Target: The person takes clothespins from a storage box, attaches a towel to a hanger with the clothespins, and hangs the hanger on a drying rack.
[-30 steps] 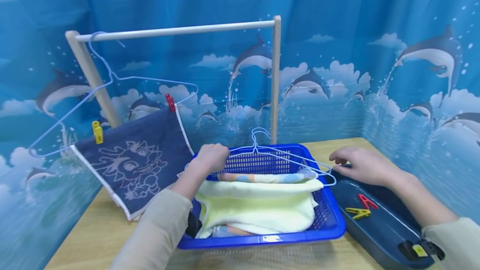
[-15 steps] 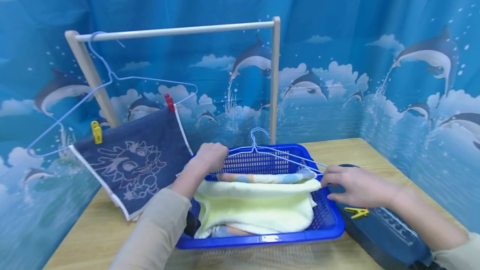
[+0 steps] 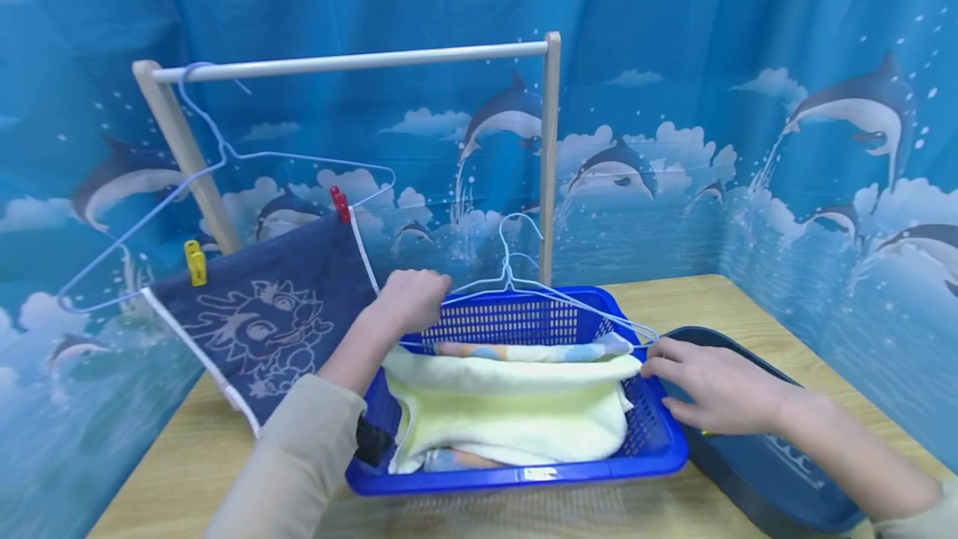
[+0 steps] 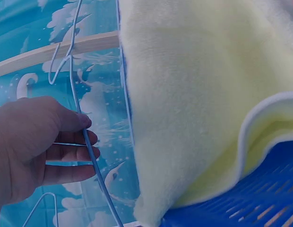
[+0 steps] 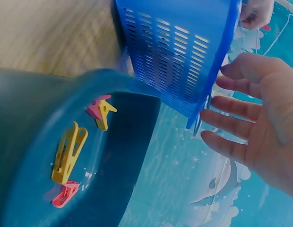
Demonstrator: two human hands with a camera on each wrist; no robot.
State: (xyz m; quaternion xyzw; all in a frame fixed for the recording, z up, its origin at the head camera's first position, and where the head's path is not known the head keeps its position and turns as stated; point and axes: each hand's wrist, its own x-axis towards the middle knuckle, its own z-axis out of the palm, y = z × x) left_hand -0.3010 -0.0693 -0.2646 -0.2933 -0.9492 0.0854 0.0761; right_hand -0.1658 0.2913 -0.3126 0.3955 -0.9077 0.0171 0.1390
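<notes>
Blue curtain [image 3: 674, 32] printed with dolphins and clouds closes in the far side and corners of the scene, behind a wooden tabletop [image 3: 180, 472]. On the left stands a rack [image 3: 359, 61], where a wire hanger [image 3: 299, 158] carries a slanting dark blue cloth [image 3: 277, 314] by a yellow clip [image 3: 195, 263] and a red clip [image 3: 340, 204]. Near the middle sits a blue basket [image 3: 599, 467] holding a pale yellow towel [image 3: 516, 406] and, on its far side, a patterned cloth [image 3: 535, 353]. Above them the left hand [image 3: 412, 299] pinches the held hanger [image 4: 105, 189] between thumb and fingers, while the spare hanger [image 3: 525, 254] lies close behind it. The right hand [image 3: 718, 385] has its fingers loosely spread beside the hangers' right end, gripping nothing. Close together as they are, the two hangers could catch, so that lifting one drags the other; a wire end might also snag the towel or the basket rim. On the right, a dark tray [image 3: 748, 497] contains yellow and red clips [image 5: 68, 153]. It bears pale lettering too blurred to read, and the basket's small near label [image 3: 540, 473] is equally illegible.
</notes>
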